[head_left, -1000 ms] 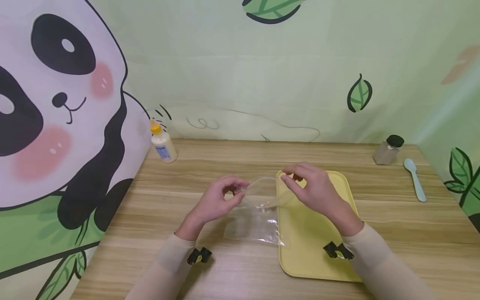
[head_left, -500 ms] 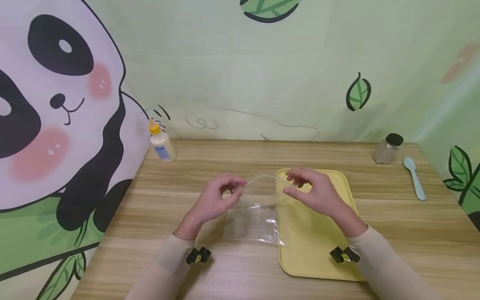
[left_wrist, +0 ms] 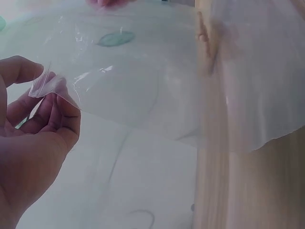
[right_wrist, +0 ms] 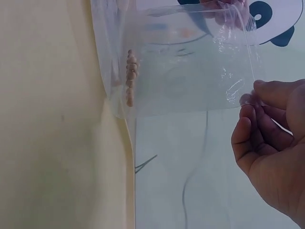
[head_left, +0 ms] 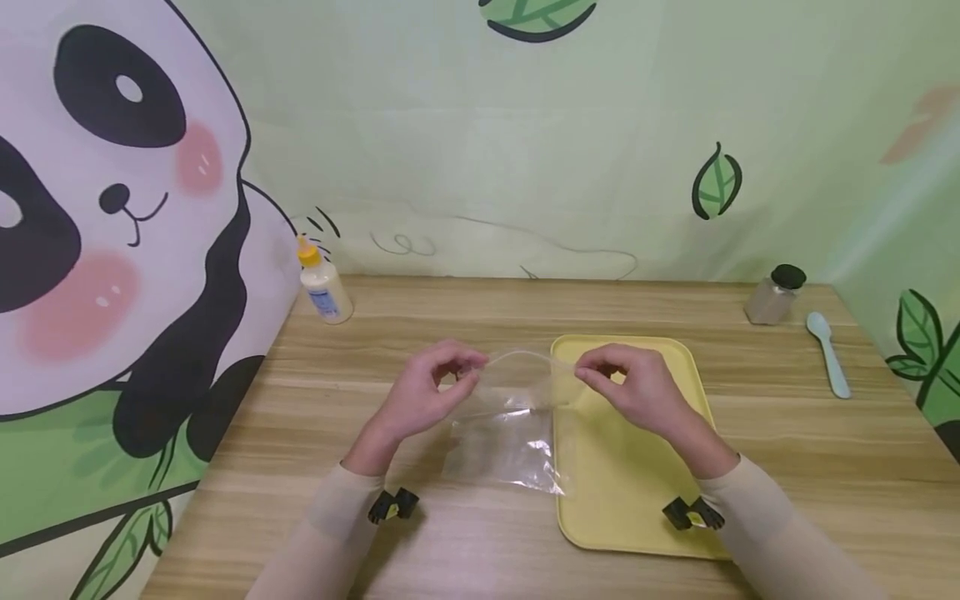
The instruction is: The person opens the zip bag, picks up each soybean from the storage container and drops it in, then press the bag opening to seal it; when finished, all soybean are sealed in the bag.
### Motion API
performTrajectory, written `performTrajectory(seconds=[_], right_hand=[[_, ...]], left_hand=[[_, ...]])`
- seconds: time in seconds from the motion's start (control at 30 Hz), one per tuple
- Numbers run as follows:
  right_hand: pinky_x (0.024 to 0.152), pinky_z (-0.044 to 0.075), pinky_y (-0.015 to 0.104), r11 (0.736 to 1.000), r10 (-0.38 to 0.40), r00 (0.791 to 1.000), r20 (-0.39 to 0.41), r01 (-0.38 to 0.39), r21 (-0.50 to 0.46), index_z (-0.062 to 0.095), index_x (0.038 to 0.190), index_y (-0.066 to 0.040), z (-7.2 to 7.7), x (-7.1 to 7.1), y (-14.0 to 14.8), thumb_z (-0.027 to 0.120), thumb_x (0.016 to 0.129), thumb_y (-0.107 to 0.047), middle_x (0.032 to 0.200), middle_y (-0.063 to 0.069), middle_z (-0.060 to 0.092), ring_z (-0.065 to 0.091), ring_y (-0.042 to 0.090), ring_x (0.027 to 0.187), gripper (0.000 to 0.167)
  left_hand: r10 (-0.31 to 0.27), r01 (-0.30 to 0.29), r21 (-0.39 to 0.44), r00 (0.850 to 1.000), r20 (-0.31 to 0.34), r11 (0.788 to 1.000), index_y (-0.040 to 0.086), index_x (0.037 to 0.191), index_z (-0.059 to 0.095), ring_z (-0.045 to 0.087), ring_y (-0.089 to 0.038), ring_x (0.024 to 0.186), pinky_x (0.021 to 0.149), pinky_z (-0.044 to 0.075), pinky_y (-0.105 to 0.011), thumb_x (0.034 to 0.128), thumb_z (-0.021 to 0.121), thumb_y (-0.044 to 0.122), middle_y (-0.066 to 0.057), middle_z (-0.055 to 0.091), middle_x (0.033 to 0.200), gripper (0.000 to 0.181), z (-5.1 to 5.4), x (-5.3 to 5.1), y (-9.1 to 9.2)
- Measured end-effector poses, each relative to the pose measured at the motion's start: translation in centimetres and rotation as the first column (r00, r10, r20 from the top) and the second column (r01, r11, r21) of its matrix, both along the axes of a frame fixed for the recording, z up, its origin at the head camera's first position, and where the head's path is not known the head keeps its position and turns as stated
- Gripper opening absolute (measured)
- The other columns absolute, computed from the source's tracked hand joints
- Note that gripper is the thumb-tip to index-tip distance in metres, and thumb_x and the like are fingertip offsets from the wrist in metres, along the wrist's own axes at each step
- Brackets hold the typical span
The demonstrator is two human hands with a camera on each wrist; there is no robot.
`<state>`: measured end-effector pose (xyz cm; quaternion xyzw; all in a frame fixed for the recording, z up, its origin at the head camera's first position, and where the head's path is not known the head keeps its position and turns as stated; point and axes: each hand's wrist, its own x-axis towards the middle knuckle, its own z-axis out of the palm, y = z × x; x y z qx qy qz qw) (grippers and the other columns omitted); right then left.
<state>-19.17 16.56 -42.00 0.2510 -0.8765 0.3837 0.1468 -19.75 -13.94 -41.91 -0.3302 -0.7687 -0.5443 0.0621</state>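
A clear plastic zip bag point(head_left: 504, 446) lies partly over the wooden table and the yellow tray's left edge, its top edge lifted in an arch. My left hand point(head_left: 427, 390) pinches the top left corner; in the left wrist view the film bunches between thumb and fingers. At the other top corner my right hand point(head_left: 637, 387) pinches the bag between thumb and fingertips, as the right wrist view confirms. A row of small beige lumps point(right_wrist: 130, 78) sits in the bag; their kind is unclear, and in the head view I cannot make them out.
The yellow tray point(head_left: 622, 517) lies under my right forearm. A white bottle point(head_left: 327, 293) with a yellow nozzle stands back left. Back right are a black-lidded jar point(head_left: 772, 300) and a pale blue spoon point(head_left: 830, 357). A printed wall cloth point(head_left: 465, 150) borders the table.
My right thumb and fingers have come together on the bag's top right corner after standing apart half a second ago. The left hand keeps its pinch and has barely moved.
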Motion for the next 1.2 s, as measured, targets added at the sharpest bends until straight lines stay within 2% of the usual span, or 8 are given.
performTrajectory(seconds=[0.23,0.37,0.57,0.73,0.87,0.97,1.1,1.2], right_hand=[[0.061,0.052,0.025,1.000,-0.001,1.000,-0.022,0.000,-0.022,0.072,0.086,-0.011,1.2,0.3,0.2,0.074,0.085,-0.011,0.079,-0.005,0.071,0.058,0.005,0.069,0.002],[0.063,0.051,0.021,1.000,-0.008,1.000,-0.021,0.007,-0.028,0.071,0.085,-0.013,2.2,0.3,0.3,0.074,0.085,-0.010,0.078,-0.005,0.070,0.059,0.005,0.069,0.005],[0.062,0.049,0.019,0.999,-0.014,1.000,-0.007,0.014,-0.047,0.072,0.085,-0.010,3.2,0.2,0.5,0.075,0.084,-0.008,0.078,-0.003,0.070,0.058,0.006,0.069,0.004],[0.062,0.049,0.019,0.999,0.020,1.000,-0.018,-0.021,-0.046,0.071,0.087,-0.008,4.0,0.2,0.6,0.072,0.086,-0.005,0.079,-0.001,0.069,0.056,0.007,0.070,0.003],[0.062,0.048,0.019,0.998,0.050,0.998,-0.044,-0.052,-0.046,0.069,0.088,-0.007,4.9,0.4,0.6,0.069,0.087,-0.001,0.079,0.000,0.067,0.056,0.007,0.071,0.005],[0.062,0.047,0.018,0.997,0.064,0.995,-0.073,-0.067,-0.042,0.067,0.087,-0.007,5.5,0.5,0.6,0.068,0.088,-0.001,0.078,-0.002,0.065,0.054,0.007,0.071,0.007],[0.060,0.044,0.018,0.996,0.071,0.988,-0.139,-0.077,-0.043,0.065,0.087,-0.008,6.2,0.7,0.4,0.067,0.088,0.001,0.076,-0.004,0.060,0.051,0.007,0.070,0.009],[0.061,0.043,0.017,0.996,0.062,0.981,-0.186,-0.072,-0.048,0.064,0.087,-0.006,6.6,0.8,0.3,0.067,0.087,0.003,0.075,-0.003,0.059,0.050,0.007,0.069,0.010]], left_hand=[[0.007,-0.007,0.005,1.000,-0.006,1.000,-0.005,0.104,0.067,0.063,-0.021,0.092,0.085,0.056,-0.026,0.0879,0.063,-0.005,-0.020,0.068,0.100,0.017,1.1,0.0,-0.4],[-0.003,0.003,0.012,1.000,-0.018,1.000,-0.006,0.102,0.068,0.064,-0.021,0.091,0.083,0.056,-0.025,0.0893,0.062,-0.004,-0.018,0.069,0.099,0.014,1.8,-0.1,-0.5],[-0.048,0.049,0.027,0.997,-0.060,0.998,-0.006,0.100,0.069,0.063,-0.027,0.088,0.077,0.056,-0.023,0.0915,0.059,-0.005,-0.017,0.069,0.097,0.013,2.9,-0.3,-0.9],[-0.105,0.107,0.022,0.991,-0.078,0.994,-0.007,0.103,0.067,0.062,-0.019,0.088,0.078,0.056,-0.024,0.0856,0.066,-0.007,-0.019,0.067,0.098,0.017,3.6,-0.2,-1.4],[-0.136,0.138,0.016,0.984,-0.116,0.990,-0.006,0.104,0.067,0.062,-0.019,0.086,0.078,0.057,-0.026,0.0839,0.066,-0.010,-0.016,0.067,0.097,0.020,4.2,-0.2,-1.5],[-0.144,0.149,0.025,0.979,-0.141,0.989,-0.007,0.103,0.067,0.063,-0.021,0.086,0.078,0.057,-0.024,0.0846,0.063,-0.013,-0.019,0.066,0.095,0.019,4.9,-0.2,-1.6],[-0.139,0.146,0.028,0.975,-0.173,0.989,-0.008,0.100,0.067,0.063,-0.016,0.086,0.076,0.057,-0.022,0.0831,0.063,-0.017,-0.020,0.067,0.093,0.020,5.6,-0.3,-1.7],[-0.132,0.139,0.022,0.971,-0.198,0.990,-0.007,0.100,0.069,0.062,-0.012,0.084,0.071,0.056,-0.021,0.0821,0.063,-0.018,-0.016,0.068,0.093,0.021,6.2,-0.4,-1.7]])
